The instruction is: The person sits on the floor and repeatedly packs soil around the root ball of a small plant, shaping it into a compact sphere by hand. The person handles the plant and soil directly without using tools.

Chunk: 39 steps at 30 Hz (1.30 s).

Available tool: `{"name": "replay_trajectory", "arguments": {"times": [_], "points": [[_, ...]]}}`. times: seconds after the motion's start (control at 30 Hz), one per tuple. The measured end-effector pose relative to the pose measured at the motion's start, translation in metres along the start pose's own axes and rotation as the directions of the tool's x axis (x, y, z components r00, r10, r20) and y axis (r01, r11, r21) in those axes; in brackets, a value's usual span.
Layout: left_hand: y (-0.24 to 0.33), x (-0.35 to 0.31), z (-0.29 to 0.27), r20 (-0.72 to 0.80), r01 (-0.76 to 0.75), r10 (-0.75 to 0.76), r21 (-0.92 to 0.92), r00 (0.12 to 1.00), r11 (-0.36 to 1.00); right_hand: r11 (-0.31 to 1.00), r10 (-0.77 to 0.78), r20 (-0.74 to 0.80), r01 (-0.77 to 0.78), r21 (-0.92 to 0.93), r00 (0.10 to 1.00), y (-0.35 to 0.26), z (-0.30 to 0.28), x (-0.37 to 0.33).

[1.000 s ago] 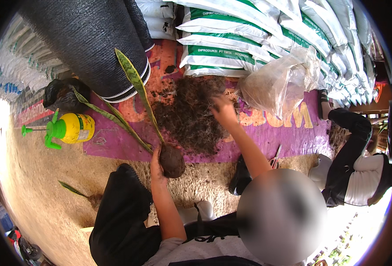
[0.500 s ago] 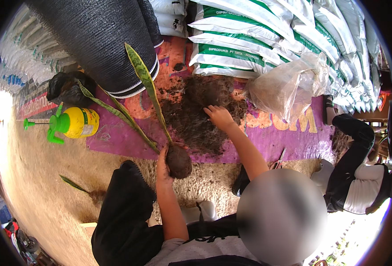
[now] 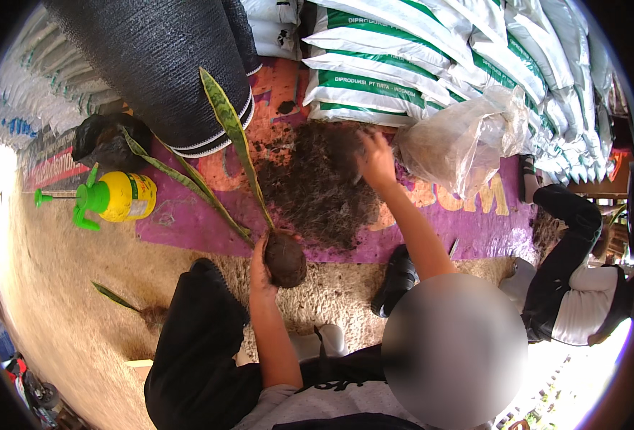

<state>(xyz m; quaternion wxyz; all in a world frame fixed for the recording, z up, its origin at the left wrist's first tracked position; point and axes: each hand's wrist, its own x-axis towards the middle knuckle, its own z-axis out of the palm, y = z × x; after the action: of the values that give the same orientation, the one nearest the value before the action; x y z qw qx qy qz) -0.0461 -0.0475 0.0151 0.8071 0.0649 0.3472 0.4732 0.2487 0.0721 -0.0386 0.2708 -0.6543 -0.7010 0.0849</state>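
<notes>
My left hand (image 3: 261, 264) is closed around the dark, round root ball (image 3: 286, 259) of a snake plant (image 3: 227, 118). One long, yellow-edged leaf rises from the ball; more leaves (image 3: 201, 188) slant up to the left from behind the hand, and their base is hidden. Over the upper right side of a heap of dark, fibrous potting soil (image 3: 324, 193) is my right hand (image 3: 376, 159). Motion smears its fingers, so whether they hold any soil cannot be made out. The heap lies on a purple and orange printed sheet (image 3: 460, 233).
A yellow-green spray bottle (image 3: 127, 196) stands left, near a black plastic bag (image 3: 109, 140) and a large black roll (image 3: 163, 64). Behind are stacked white-green sacks (image 3: 367, 86) and a clear plastic bag (image 3: 467, 140). A small plant (image 3: 116, 296) lies left; another person's leg (image 3: 564, 244) is right.
My right hand has moved from the middle of the soil heap to the right and slightly away from me. My left hand keeps hold of the root ball, almost still.
</notes>
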Motion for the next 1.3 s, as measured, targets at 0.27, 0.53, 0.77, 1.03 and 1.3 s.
{"name": "replay_trajectory", "arguments": {"times": [0.27, 0.53, 0.77, 1.03, 1.3], "points": [[0.002, -0.002, 0.007, -0.067, 0.028, -0.025, 0.042, 0.997, 0.999, 0.939, -0.221, 0.615, 0.336, -0.077, 0.757, -0.054, 0.075, -0.062], [0.007, -0.002, 0.011, -0.084, 0.040, -0.039, 0.017, 0.996, 0.999, 0.901, -0.317, 0.526, 0.424, -0.093, 0.789, -0.033, 0.073, -0.087], [0.003, 0.000, 0.004, -0.058, 0.041, -0.045, -0.062, 0.997, 0.997, 0.985, 0.063, 0.446, -0.127, 0.116, 0.893, -0.019, 0.058, -0.087], [0.001, 0.001, 0.007, -0.055, 0.021, -0.020, 0.028, 0.998, 0.999, 0.990, 0.144, 0.385, -0.131, -0.062, 0.912, -0.041, 0.074, -0.092], [0.004, 0.000, 0.007, -0.116, 0.038, -0.036, 0.013, 0.993, 0.999, 0.991, 0.129, 0.478, -0.098, -0.089, 0.869, -0.048, 0.062, -0.125]]}}
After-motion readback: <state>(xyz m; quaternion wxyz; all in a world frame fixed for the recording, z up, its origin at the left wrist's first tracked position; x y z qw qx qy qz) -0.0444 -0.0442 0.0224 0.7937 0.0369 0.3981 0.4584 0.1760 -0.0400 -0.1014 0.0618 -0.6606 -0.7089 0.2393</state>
